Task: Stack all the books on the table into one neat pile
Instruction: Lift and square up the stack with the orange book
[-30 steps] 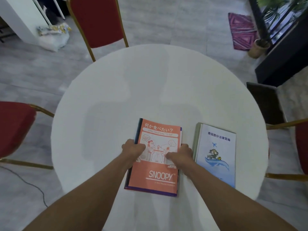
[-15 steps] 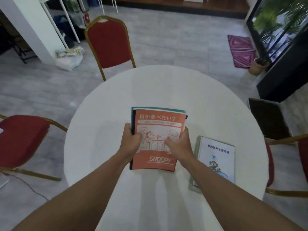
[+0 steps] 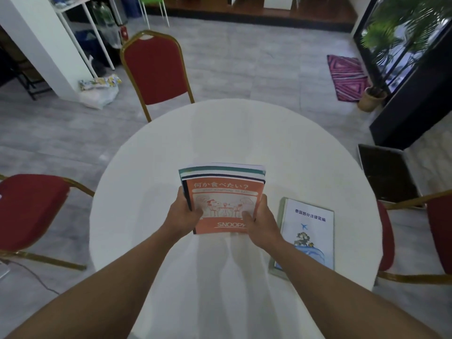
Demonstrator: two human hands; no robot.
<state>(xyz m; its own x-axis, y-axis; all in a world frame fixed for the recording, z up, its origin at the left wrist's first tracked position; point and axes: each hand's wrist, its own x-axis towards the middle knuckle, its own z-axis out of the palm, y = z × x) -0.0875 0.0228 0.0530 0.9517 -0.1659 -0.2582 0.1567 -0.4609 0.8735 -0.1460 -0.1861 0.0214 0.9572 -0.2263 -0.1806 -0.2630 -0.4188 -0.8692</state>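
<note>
A stack of books with an orange Snoopy book (image 3: 223, 199) on top is held above the round white table (image 3: 305, 157), its far end tilted up. Under the orange cover show the edges of darker and teal-striped books (image 3: 221, 170). My left hand (image 3: 182, 215) grips the stack's left edge, thumb on the cover. My right hand (image 3: 261, 220) grips its right edge, thumb on the cover too. A white book with blue writing and a plane picture (image 3: 307, 236) lies flat on the table, just right of my right hand.
Red chairs with gold frames stand at the far side (image 3: 154, 69), the left (image 3: 29, 209) and the right (image 3: 437, 228) of the table. A dark box (image 3: 386, 174) sits on the floor at the right. A potted plant (image 3: 371, 99) and a patterned rug (image 3: 347, 77) lie beyond.
Both hands have lifted the stack off the table and tipped its far end up, so the lower books' edges show. The head has risen, showing more of the room. The white book stays put.
</note>
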